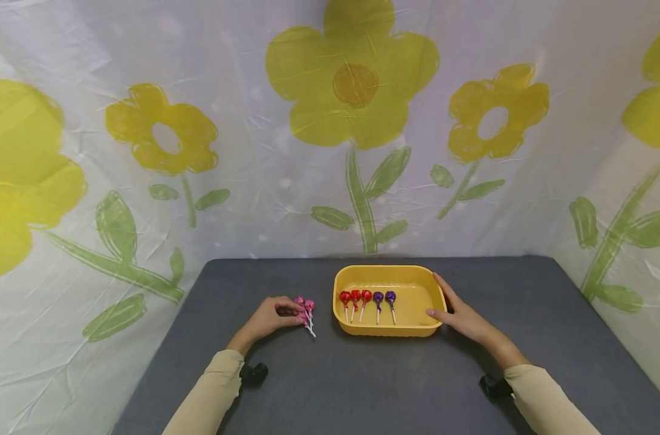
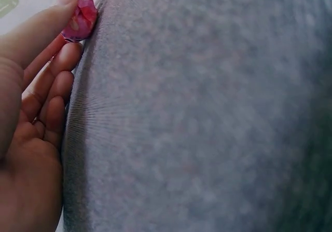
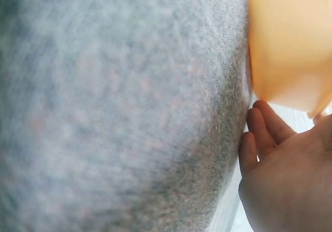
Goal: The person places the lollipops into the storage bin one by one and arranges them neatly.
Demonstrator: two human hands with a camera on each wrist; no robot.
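My left hand (image 1: 272,317) is at the left of the tray, low over the dark table. Its thumb and index finger pinch a pink-wrapped lollipop (image 2: 82,18), among a small bunch of pink lollipops (image 1: 309,306) with white sticks. A yellow tray (image 1: 411,331) stands to the right of them. In it lie three red lollipops (image 1: 355,296) and two purple lollipops (image 1: 390,297), side by side with sticks toward me. At the tray's right end my right hand (image 1: 466,319) holds the rim, thumb over the near corner and fingers along the outside.
The dark grey table (image 1: 330,386) reaches back to a white cloth (image 1: 243,199) printed with yellow flowers, which hangs behind it and at both sides. Black wrist cameras (image 1: 254,374) are strapped at both sleeve cuffs.
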